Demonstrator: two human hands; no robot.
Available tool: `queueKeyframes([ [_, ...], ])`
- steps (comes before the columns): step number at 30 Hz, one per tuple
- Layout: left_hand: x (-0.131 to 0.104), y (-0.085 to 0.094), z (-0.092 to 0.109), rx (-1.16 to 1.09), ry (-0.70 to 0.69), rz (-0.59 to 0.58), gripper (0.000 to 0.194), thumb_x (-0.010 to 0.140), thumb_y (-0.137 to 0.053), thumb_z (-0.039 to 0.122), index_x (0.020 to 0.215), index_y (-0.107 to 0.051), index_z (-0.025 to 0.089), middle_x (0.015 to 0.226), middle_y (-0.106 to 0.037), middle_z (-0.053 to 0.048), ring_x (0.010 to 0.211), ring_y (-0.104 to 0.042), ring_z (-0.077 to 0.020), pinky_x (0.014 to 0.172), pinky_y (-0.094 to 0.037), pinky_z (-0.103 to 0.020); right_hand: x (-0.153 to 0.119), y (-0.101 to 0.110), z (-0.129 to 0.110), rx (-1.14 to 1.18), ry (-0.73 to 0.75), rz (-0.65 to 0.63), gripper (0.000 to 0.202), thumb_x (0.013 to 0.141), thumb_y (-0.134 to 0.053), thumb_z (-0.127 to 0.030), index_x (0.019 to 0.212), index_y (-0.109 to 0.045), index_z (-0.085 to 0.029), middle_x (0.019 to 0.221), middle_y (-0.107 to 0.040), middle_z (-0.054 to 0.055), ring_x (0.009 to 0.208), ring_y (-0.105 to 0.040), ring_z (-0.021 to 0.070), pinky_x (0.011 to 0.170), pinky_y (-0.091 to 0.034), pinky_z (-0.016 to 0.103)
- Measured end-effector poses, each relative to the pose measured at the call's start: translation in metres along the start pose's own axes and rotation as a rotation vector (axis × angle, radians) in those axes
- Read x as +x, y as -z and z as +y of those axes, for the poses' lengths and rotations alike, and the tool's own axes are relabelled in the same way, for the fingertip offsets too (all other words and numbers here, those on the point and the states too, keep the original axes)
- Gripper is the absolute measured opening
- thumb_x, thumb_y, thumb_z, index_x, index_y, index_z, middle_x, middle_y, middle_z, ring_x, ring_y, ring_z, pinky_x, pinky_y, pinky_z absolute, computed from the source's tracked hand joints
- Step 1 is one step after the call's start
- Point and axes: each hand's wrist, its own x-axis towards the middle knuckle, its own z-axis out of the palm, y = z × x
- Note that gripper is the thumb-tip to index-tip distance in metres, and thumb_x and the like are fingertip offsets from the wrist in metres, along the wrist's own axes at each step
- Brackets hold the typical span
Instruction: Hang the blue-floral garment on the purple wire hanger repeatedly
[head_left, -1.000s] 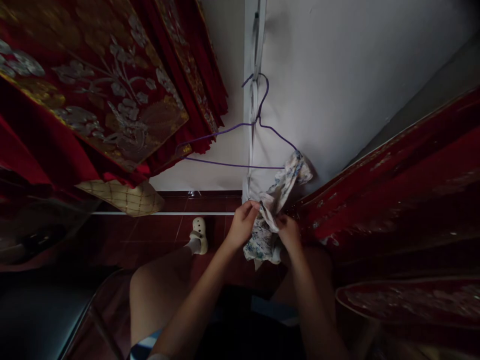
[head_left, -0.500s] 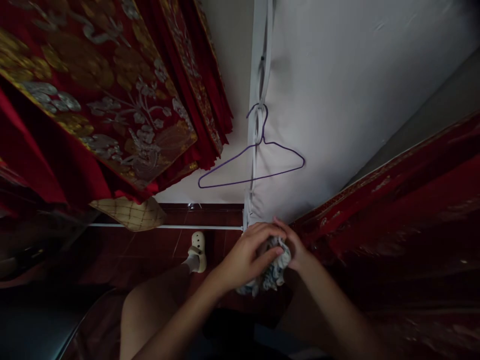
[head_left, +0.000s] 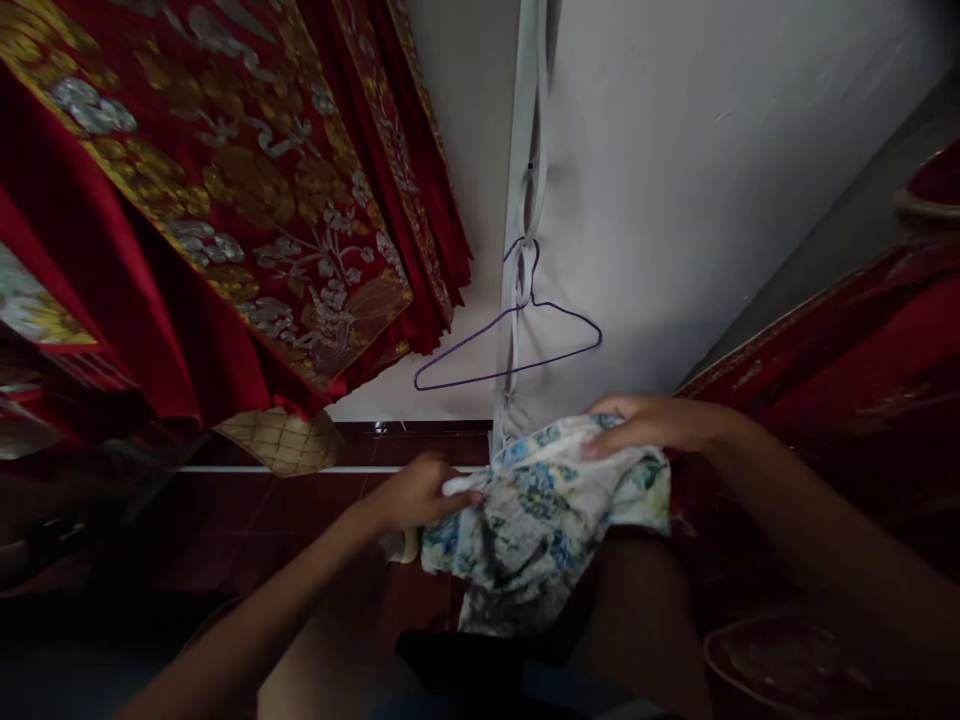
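My left hand [head_left: 420, 492] and right hand [head_left: 637, 424] both pinch the floral cloth [head_left: 536, 510] near its upper edge, below the hanger [head_left: 480, 380]; I'm apparently spreading it, which next calls for even tension.

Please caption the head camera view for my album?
Left hand and right hand hold a patterned cloth; beyond it hangs a bare purple hanger.

I count, from where I stand, one left hand [head_left: 421, 493], one right hand [head_left: 649, 424], one patterned cloth [head_left: 532, 505], one purple hanger [head_left: 491, 377], one looped white strap [head_left: 541, 130], one pale rod [head_left: 375, 469], one mostly hidden shoe [head_left: 410, 545], and at least two red hangings [head_left: 300, 190], exact number unclear.
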Motion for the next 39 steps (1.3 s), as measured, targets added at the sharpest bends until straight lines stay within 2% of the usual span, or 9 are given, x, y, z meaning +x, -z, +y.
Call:
queueKeyframes([
  [7,-0.001,0.051,-0.037,0.361,0.084,0.32,0.024,0.083,-0.062,0.026,0.104,-0.074,0.03,0.116,-0.071,-0.006,0.112,-0.056,-0.03,0.099,-0.039,-0.049,0.067,0.017,0.038,-0.015,0.429,0.336,0.051,0.061,-0.083,-0.032,0.109,-0.075,-0.017,0.099,-0.075,0.006,0.083,-0.068,0.022,0.069,-0.052,0.029],
  [11,0.013,0.069,-0.031,0.38,0.089,0.459,0.017,0.086,-0.058,0.029,0.091,-0.072,0.023,0.12,-0.068,-0.01,0.113,-0.056,-0.0311,0.102,-0.039,-0.053,0.11,0.007,0.046,-0.09,0.596,0.539,0.057,0.069,-0.077,-0.034,0.124,-0.068,-0.021,0.126,-0.069,0.008,0.11,-0.064,0.0266,0.093,-0.048,0.038],
  [15,0.031,0.076,-0.01,0.281,-0.033,0.492,0.021,0.092,-0.048,0.032,0.083,-0.063,0.018,0.121,-0.064,-0.014,0.117,-0.058,-0.028,0.101,-0.044,-0.044,0.138,-0.005,0.054,-0.214,0.609,0.592,0.033,0.079,-0.067,-0.037,0.105,-0.075,-0.019,0.107,-0.076,0.009,0.098,-0.067,0.0268,0.09,-0.048,0.038],
  [20,0.063,0.075,0.016,0.349,-0.106,0.636,0.016,0.091,-0.052,0.031,0.085,-0.058,0.018,0.124,-0.063,-0.016,0.118,-0.058,-0.0284,0.099,-0.045,-0.041,0.13,-0.028,0.061,-0.302,0.581,0.606,0.026,0.082,-0.065,-0.042,0.085,-0.077,-0.02,0.069,-0.071,0.001,0.069,-0.063,0.0203,0.07,-0.046,0.029],
  [23,0.079,0.076,0.022,0.421,-0.042,0.729,0.019,0.087,-0.058,0.027,0.104,-0.062,0.02,0.111,-0.069,-0.008,0.102,-0.064,-0.0243,0.091,-0.048,-0.036,0.111,-0.031,0.064,-0.382,0.606,0.563,0.025,0.079,-0.068,-0.035,0.1,-0.076,-0.023,0.085,-0.075,0.002,0.079,-0.065,0.0222,0.077,-0.048,0.032],
  [28,0.088,0.075,0.013,0.429,0.021,0.808,0.025,0.084,-0.058,0.023,0.104,-0.072,0.025,0.103,-0.072,0.0,0.096,-0.067,-0.0201,0.08,-0.049,-0.028,0.088,0.0,0.078,-0.263,0.594,0.832,0.083,0.071,-0.064,-0.023,0.15,-0.037,-0.02,0.077,-0.065,0.0,0.068,-0.061,0.0184,0.07,-0.05,0.03],
  [31,0.09,0.072,0.006,0.382,0.023,0.848,0.023,0.085,-0.054,0.026,0.095,-0.075,0.023,0.096,-0.072,0.0,0.09,-0.068,-0.0186,0.076,-0.049,-0.028,0.083,0.028,0.079,-0.12,0.509,0.972,0.101,0.065,-0.07,-0.028,0.154,-0.026,-0.012,0.067,-0.057,-0.006,0.059,-0.056,0.0161,0.06,-0.048,0.027],
  [35,0.093,0.079,0.007,0.381,0.01,0.862,0.021,0.085,-0.054,0.028,0.086,-0.074,0.022,0.092,-0.071,-0.001,0.087,-0.067,-0.0186,0.076,-0.049,-0.029,0.067,0.06,0.059,-0.285,0.364,0.776,0.048,0.059,-0.079,-0.039,0.1,-0.074,-0.014,0.061,-0.059,-0.002,0.058,-0.053,0.0159,0.053,-0.041,0.026],
  [39,0.093,0.097,0.006,0.405,-0.06,0.921,0.021,0.081,-0.059,0.029,0.096,-0.071,0.021,0.108,-0.065,-0.006,0.099,-0.063,-0.0216,0.087,-0.049,-0.032,0.034,0.078,0.034,-0.288,0.18,0.377,0.034,0.058,-0.084,-0.048,0.059,-0.07,-0.016,0.055,-0.063,-0.001,0.052,-0.054,0.0156,0.048,-0.038,0.025],
])
